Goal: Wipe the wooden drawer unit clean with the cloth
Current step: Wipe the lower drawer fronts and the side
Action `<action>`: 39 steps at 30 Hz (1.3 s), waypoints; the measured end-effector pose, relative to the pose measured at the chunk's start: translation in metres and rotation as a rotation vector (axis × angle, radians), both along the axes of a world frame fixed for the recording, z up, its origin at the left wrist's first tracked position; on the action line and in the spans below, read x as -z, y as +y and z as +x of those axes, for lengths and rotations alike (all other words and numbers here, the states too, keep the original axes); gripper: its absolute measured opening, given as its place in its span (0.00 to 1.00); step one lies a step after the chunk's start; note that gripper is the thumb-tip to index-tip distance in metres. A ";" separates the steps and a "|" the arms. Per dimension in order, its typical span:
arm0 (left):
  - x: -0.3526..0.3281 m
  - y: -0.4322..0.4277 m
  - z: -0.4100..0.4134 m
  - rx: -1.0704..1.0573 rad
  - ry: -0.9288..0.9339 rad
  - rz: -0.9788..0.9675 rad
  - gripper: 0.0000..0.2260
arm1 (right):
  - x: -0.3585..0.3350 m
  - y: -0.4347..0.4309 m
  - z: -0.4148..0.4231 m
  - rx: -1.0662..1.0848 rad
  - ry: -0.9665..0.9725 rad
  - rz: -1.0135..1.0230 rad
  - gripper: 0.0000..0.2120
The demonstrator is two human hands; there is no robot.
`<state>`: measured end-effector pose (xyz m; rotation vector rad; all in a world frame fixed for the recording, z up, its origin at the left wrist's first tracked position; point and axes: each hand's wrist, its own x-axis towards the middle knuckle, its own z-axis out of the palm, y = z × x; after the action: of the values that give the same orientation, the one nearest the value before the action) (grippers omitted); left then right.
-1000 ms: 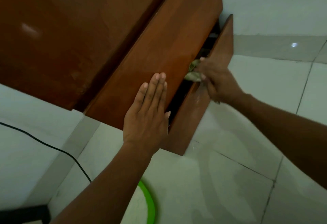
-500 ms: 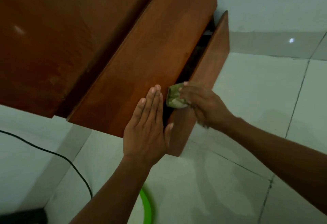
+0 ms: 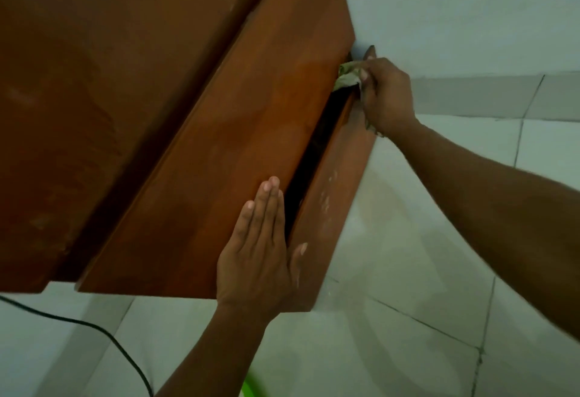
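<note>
— Since earlier, the right hand (image 3: pixel 386 97) has slid the cloth (image 3: pixel 346 77) up the drawer (image 3: pixel 326 218) edge to upper right.
— Still pinching it. Left hand (image 3: pixel 257 255) lies flat, fingers straight, bracing the drawer unit (image 3: pixel 219 152) at centre. Press evenly along that edge.

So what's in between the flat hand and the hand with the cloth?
The head view shows only the open drawer's dark gap and its wooden front edge between the left hand and right hand.
</note>
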<state>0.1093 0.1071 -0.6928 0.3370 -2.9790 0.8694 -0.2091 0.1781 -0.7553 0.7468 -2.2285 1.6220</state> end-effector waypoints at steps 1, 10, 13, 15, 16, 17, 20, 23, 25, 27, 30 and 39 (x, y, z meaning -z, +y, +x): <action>-0.002 0.000 -0.004 0.009 0.017 0.011 0.35 | -0.003 0.001 0.010 0.042 -0.045 -0.045 0.12; -0.044 -0.013 -0.086 0.104 0.016 -0.081 0.33 | 0.049 -0.005 0.064 -0.260 0.243 -0.028 0.12; -0.046 -0.017 -0.101 0.124 -0.012 -0.111 0.34 | 0.043 -0.014 -0.003 -0.147 0.169 -0.066 0.12; -0.044 -0.019 -0.103 0.131 -0.039 -0.124 0.34 | 0.040 -0.020 -0.033 -0.086 0.074 -0.082 0.12; -0.043 -0.019 -0.104 0.134 -0.044 -0.130 0.34 | 0.038 -0.023 -0.044 -0.052 0.037 -0.092 0.12; -0.042 -0.019 -0.105 0.137 -0.044 -0.134 0.34 | 0.035 -0.025 -0.048 -0.017 0.013 -0.106 0.13; -0.043 -0.015 -0.108 0.127 -0.049 -0.132 0.34 | 0.032 -0.031 -0.037 0.126 -0.184 -0.286 0.13; -0.045 -0.011 -0.109 0.116 -0.048 -0.124 0.33 | 0.031 -0.018 0.026 0.344 -0.470 -0.478 0.13; -0.047 -0.010 -0.108 0.114 -0.059 -0.118 0.32 | 0.034 -0.009 0.100 0.330 -0.626 -0.548 0.12; -0.053 -0.010 -0.107 0.098 -0.090 -0.123 0.32 | 0.036 -0.010 0.187 0.216 -0.756 -0.589 0.13; -0.074 -0.009 -0.105 0.054 -0.207 -0.220 0.35 | 0.033 -0.024 0.281 0.045 -0.703 -0.534 0.20; -0.098 -0.008 -0.115 0.053 -0.372 -0.339 0.32 | 0.042 -0.051 0.223 -0.101 -0.523 -0.334 0.29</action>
<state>-0.0055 0.0994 -0.5945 0.0922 -3.0492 1.5542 0.0140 0.1270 -0.7975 0.3775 -2.1595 2.3843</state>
